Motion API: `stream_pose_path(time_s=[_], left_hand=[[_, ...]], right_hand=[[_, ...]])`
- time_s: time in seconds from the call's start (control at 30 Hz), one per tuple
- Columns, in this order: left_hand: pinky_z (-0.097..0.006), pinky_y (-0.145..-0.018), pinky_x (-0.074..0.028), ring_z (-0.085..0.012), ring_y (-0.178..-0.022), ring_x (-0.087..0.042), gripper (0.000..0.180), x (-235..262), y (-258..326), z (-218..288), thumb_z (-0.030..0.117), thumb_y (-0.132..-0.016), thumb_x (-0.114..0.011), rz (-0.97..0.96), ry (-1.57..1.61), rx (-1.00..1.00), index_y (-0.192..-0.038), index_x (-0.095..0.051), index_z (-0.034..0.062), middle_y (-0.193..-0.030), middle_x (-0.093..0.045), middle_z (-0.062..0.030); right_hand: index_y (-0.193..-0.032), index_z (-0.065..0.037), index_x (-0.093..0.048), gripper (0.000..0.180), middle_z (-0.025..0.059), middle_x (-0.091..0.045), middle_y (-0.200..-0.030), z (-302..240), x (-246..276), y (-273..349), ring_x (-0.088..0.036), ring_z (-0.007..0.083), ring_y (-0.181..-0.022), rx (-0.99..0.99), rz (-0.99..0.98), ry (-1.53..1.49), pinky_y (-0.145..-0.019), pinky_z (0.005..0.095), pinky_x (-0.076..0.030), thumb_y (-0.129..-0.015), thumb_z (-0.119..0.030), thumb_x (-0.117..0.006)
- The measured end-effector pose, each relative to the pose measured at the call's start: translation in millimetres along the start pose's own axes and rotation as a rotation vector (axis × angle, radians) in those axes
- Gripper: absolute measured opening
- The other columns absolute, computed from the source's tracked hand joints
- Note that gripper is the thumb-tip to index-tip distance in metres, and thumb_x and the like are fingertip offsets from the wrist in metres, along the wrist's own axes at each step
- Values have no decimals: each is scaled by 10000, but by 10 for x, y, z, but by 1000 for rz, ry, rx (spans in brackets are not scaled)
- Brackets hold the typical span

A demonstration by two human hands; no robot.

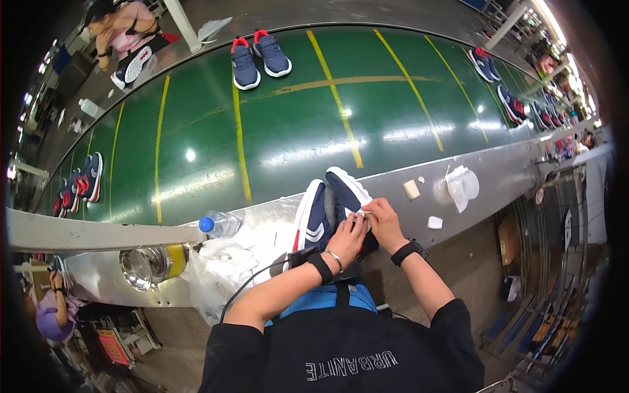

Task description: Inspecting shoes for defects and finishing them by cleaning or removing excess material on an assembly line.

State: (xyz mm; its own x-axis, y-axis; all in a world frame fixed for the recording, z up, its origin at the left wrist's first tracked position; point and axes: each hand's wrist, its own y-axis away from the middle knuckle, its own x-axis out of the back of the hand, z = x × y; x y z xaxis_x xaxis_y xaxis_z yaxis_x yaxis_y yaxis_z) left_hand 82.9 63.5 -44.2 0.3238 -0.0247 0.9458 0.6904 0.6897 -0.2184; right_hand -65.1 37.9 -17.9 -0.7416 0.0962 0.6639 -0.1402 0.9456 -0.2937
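Note:
Two navy sneakers with white soles lie side by side in front of me on the metal ledge: a left sneaker (306, 213) showing a white side mark and a red heel patch, and a right sneaker (348, 187). My left hand (347, 240) is closed over the right sneaker, its fingertips pinched at the shoe's side. Opposite it, my right hand (385, 223) is also closed in a pinch, fingertips close to the left ones. A small whitish bit shows between the two sets of fingertips, too small to name. My hands cover much of that shoe.
Beyond the ledge runs a green conveyor belt (282, 131) with yellow lines, carrying a sneaker pair (255, 60) and several more shoes. A capped bottle (221, 224), clear plastic bag (226, 262) and round metal tin (141, 267) lie left; a white cup (462, 185) and cream block (411, 189) right.

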Motion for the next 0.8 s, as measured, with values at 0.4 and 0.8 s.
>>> stream_pose_path(time_s=[0.4,0.8], left_hand=[[-378,-1002,-302,-335,-1110,-421,494,-34,-156,-27,128,-744,-456,-51,-55,60,-1178,-418,-104,-1170,-454,-218],[-353,-966,-347,-328,-1088,-434,509,20,-163,34,109,-733,-454,-45,-93,118,-1185,-395,-117,-1152,-458,-208]], right_hand=[[-760,-24,-583,114,102,-484,-763,18,-305,-808,-497,284,-747,171,-115,101,-654,356,-414,-666,39,-596],[-820,-26,-600,161,100,-464,-754,156,-115,-895,-475,269,-749,343,-259,142,-659,348,-407,-673,17,-554]])
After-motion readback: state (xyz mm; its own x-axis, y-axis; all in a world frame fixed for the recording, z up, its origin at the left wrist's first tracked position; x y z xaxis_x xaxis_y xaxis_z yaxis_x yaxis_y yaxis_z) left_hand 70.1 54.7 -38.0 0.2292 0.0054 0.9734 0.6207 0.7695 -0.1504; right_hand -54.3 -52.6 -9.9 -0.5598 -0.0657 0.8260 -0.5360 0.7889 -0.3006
